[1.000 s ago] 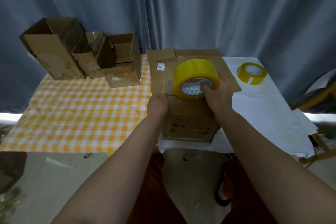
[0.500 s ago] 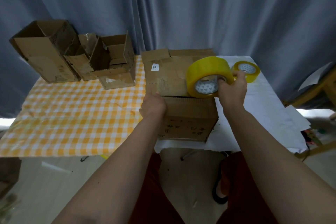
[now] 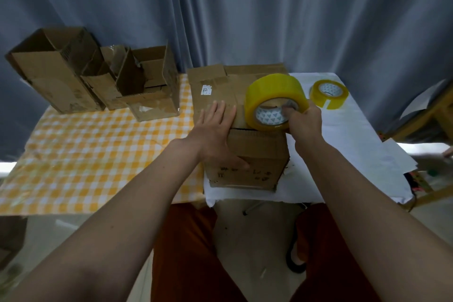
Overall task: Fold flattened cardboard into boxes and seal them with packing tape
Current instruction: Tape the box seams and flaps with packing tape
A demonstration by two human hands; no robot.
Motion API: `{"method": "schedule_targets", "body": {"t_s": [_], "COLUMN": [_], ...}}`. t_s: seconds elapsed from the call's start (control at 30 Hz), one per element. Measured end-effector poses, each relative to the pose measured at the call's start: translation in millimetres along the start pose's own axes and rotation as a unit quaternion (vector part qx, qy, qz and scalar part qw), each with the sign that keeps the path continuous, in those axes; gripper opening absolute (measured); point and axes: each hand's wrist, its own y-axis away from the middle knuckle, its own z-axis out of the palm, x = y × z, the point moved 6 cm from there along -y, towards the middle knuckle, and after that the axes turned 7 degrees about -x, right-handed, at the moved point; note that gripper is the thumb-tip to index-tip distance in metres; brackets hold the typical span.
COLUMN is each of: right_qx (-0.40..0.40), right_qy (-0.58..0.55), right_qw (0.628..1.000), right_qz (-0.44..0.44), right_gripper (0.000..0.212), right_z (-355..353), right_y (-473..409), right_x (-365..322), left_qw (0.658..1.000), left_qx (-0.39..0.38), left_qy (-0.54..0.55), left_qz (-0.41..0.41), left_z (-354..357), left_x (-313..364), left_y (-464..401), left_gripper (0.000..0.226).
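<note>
A brown cardboard box (image 3: 257, 154) stands at the near edge of the table, its top flaps folded shut. My left hand (image 3: 215, 130) lies flat on the top's left part, fingers straight, thumb down over the front face. My right hand (image 3: 302, 122) grips a large yellow roll of packing tape (image 3: 274, 100), fingers hooked into its core, holding it upright on the right part of the box's top. More flat cardboard (image 3: 255, 71) shows behind the box.
Three opened cardboard boxes (image 3: 98, 81) stand at the back left on the yellow checked cloth (image 3: 98, 149). A second yellow tape roll (image 3: 328, 93) lies on the white cloth (image 3: 355, 144) to the right. Grey curtains hang behind. A wooden frame (image 3: 438, 115) stands at the far right.
My left hand has opened and moved from the box's left edge onto its top, now lying flat. My right hand has carried the tape roll to the right along the box's top.
</note>
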Motion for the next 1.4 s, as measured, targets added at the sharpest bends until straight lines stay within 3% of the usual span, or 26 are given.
{"method": "schedule_targets", "body": {"t_s": [0.17,0.27,0.5,0.83,0.93,1.23,1.4], "right_qx": [-0.015,-0.023,-0.023,0.028,0.048,0.045,0.042], "right_qy": [0.024,0.037,0.056,0.214,0.26,0.368,0.372], "right_qw": [0.999,0.999,0.997,0.966,0.954,0.921,0.921], "right_qz": [-0.016,-0.024,-0.057,-0.139,-0.138,-0.12,-0.109], "right_gripper": [0.011,0.012,0.012,0.02,0.034,0.038,0.042], "right_z": [-2.9,-2.2,-4.1,-36.2,-58.9,-85.3,-91.8], "right_y": [-3.0,-3.8,0.8,6.0,7.1,8.1,6.2], "right_x": [-0.6,-0.7,-8.0,-30.2,-34.0,-32.5,-17.2], "left_qw": [0.996,0.997,0.999,1.0,1.0,1.0,1.0], "left_qx": [-0.084,-0.073,-0.047,-0.012,-0.014,-0.02,-0.03], "left_qy": [0.011,-0.03,0.006,0.013,0.026,0.015,0.006], "left_qz": [-0.023,-0.006,0.001,0.011,0.004,-0.001,-0.003], "left_z": [-1.8,-4.7,-2.0,-1.5,-0.9,-2.5,-1.8], "left_x": [-2.2,-1.4,-4.5,4.0,5.4,13.1,14.4], "left_y": [-15.3,-19.9,-23.9,-16.1,-16.9,-14.4,-14.5], "left_gripper": [0.151,0.151,0.149,0.143,0.145,0.144,0.145]}}
